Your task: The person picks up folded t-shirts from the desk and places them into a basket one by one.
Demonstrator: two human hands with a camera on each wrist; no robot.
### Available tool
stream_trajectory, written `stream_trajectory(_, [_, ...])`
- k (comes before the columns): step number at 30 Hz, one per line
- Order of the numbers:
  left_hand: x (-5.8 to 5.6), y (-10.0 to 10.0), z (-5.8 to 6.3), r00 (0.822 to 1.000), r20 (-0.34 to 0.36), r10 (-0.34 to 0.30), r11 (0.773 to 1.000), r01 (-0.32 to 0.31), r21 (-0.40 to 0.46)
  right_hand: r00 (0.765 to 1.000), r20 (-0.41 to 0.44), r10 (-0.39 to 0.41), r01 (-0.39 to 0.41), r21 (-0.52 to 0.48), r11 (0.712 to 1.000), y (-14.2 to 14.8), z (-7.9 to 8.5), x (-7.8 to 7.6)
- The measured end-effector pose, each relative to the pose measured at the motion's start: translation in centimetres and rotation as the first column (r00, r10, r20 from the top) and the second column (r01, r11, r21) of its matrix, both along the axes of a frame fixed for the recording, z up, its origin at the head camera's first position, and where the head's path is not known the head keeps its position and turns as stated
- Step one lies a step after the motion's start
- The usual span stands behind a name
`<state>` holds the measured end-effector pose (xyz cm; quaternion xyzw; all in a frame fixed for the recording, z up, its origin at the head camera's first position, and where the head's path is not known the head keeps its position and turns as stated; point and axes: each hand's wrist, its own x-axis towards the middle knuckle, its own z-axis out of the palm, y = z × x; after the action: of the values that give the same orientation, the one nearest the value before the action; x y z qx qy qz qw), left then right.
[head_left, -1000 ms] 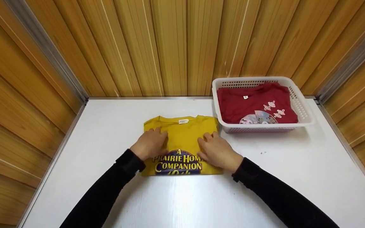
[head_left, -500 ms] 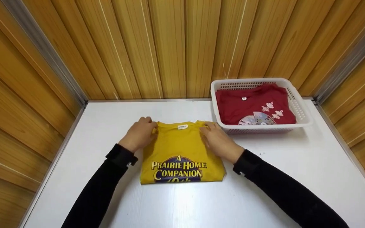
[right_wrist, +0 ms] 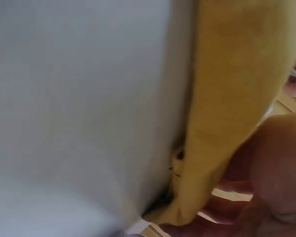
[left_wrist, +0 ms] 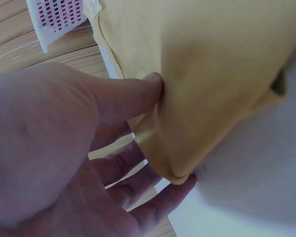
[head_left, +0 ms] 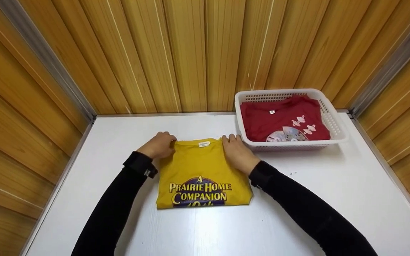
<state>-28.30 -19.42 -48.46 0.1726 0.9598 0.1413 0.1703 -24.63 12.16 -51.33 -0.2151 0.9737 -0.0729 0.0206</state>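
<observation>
A folded yellow T-shirt lies on the white table, neckline at the far side and purple "A Prairie Home Companion" print toward the near edge. My left hand grips its far left corner. In the left wrist view the thumb presses on top of the yellow cloth and the fingers reach underneath. At the far right corner my right hand holds the shirt beside the collar. The right wrist view shows the right hand with fingers under the shirt's folded edge.
Just right of the shirt, a white plastic basket stands at the back of the table. A folded dark red shirt with pale flower patches lies inside it. Wood-patterned panels wall the table at the back and both sides.
Both hands have gone from the middle of the yellow T-shirt to its far corners and taken hold there. The shirt sits slightly lower in the head view. The basket stays put.
</observation>
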Motion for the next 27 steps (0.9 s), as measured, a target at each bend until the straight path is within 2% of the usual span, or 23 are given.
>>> stream_trajectory(5, [-0.1, 0.4, 0.6, 0.999, 0.014, 0.041, 0.999, -0.041, 0.033, 0.994, -0.101, -0.035, 0.032, -0.031, 0.999, 0.0, -0.1, 0.0])
stream_trajectory(10, [0.2, 0.0, 1.0, 0.998, -0.016, 0.06, 0.994, -0.059, 0.087, 0.988, -0.119, -0.098, 0.088, -0.086, 0.992, -0.2, 0.5, 0.6])
stream_trajectory(18, [1.7, -1.8, 1.6, 0.998, -0.048, 0.042, 0.989, -0.035, 0.141, 0.978, -0.205, -0.029, 0.013, -0.078, 0.997, -0.8, 2.8, 3.0])
stream_trajectory(22, [2.2, -2.4, 2.5, 0.993, -0.11, 0.043, 0.983, -0.022, 0.184, 0.963, -0.268, -0.008, -0.012, -0.071, 0.997, -0.4, 4.0, 4.5])
stream_trajectory(27, [2.8, -2.4, 4.6, 0.983, -0.183, 0.019, 0.974, 0.023, 0.227, 0.954, -0.299, -0.033, -0.017, -0.162, 0.987, 1.4, 6.2, 6.1])
